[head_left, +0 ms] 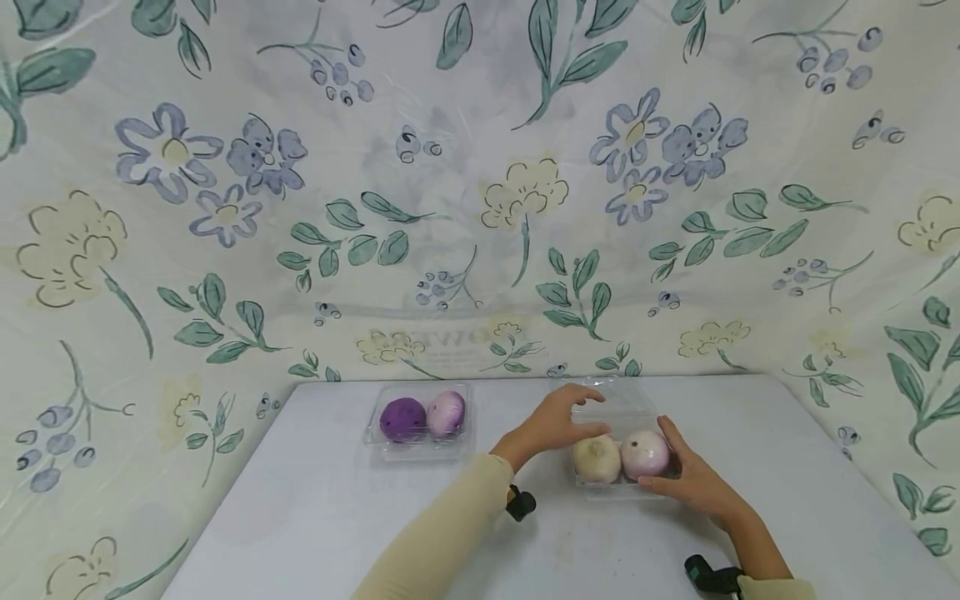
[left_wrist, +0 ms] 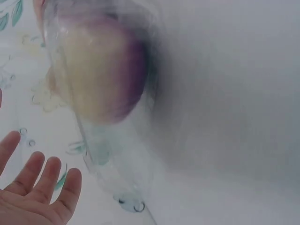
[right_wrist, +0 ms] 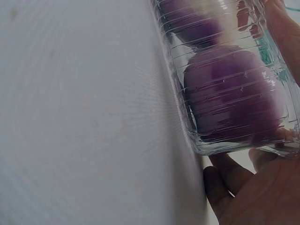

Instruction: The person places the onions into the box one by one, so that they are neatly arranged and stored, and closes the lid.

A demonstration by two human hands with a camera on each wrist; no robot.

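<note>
A clear plastic clamshell box (head_left: 611,492) sits on the right part of the table, its transparent lid (head_left: 626,396) folded open at the back. Inside lie two round, onion-like vegetables: a cream one (head_left: 597,460) on the left and a pinkish-purple one (head_left: 645,455) on the right. My right hand (head_left: 701,483) grips the box's right end, thumb on the near side and fingers on the far side. Over the left end hovers my left hand (head_left: 558,421), thumb and fingers spread. Its straight fingers (left_wrist: 49,173) show apart from the box in the left wrist view.
Further left on the white table (head_left: 315,517) stands a second clear box (head_left: 420,454) containing a dark purple round vegetable (head_left: 402,419) and a light purple one (head_left: 447,413). A flower-patterned sheet (head_left: 480,275) hangs behind the table's back edge and along its sides.
</note>
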